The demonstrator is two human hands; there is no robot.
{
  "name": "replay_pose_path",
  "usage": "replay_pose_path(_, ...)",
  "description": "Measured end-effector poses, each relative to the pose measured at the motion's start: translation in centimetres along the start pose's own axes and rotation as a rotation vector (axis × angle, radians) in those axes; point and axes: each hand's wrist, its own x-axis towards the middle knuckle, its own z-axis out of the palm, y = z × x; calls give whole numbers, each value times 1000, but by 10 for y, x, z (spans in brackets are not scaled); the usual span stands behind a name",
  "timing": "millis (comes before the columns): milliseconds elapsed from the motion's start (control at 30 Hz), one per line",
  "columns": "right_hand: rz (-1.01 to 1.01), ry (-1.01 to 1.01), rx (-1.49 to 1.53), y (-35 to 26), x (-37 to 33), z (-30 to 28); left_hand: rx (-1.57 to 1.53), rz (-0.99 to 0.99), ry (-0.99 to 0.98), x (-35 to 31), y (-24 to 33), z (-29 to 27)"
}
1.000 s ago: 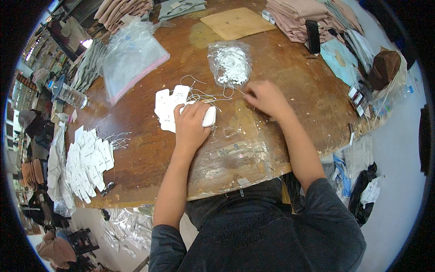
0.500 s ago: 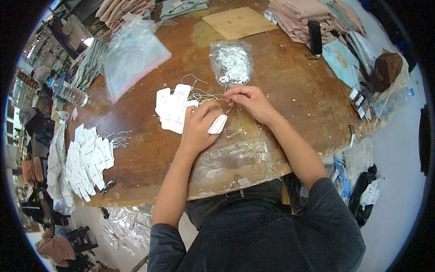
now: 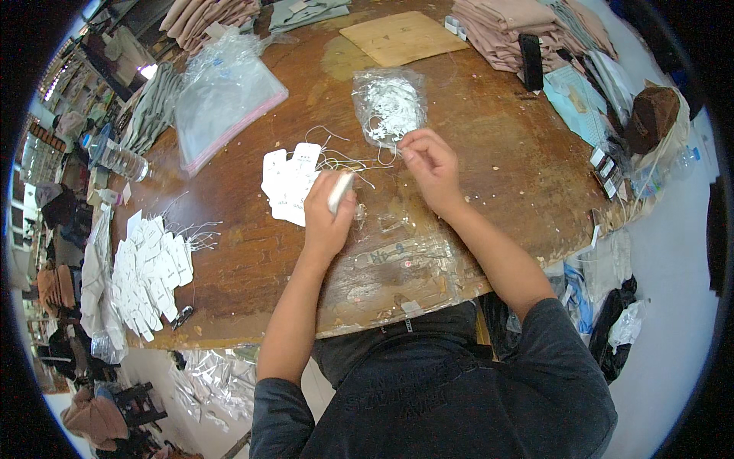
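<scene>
My left hand (image 3: 324,218) is closed around a small stack of white hang tags (image 3: 341,191), held on edge above the table. Beside it lies a fanned pile of white hang tags (image 3: 287,183) with loose strings (image 3: 336,157) trailing right. My right hand (image 3: 434,172) pinches a thin white string at its fingertips, just below a clear plastic bag (image 3: 391,103) full of white strings. Further left sits a larger heap of strung white tags (image 3: 151,271).
The worn wooden table (image 3: 489,153) curves around me. On it are clear plastic sleeves (image 3: 225,107), a brown cardboard sheet (image 3: 401,38), stacks of folded pink garments (image 3: 501,34), a water bottle (image 3: 122,157) and a black upright object (image 3: 531,63).
My right hand has drawn away from my left, moving right and up toward the bag of strings. My left hand has tilted its tags from flat to on edge.
</scene>
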Motion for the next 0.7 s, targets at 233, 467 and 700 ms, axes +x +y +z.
replay_pose_path(233, 664, -146, 736, -6, -9, 7, -155, -432, 177, -3, 1, 7)
replay_pose_path(467, 520, -266, 246, -18, -20, 27, -489, -545, 221, -7, -2, 15)
replay_pose_path(700, 311, -249, -6, -25, -18, 24, -234, -440, 162, -9, 9, 19)
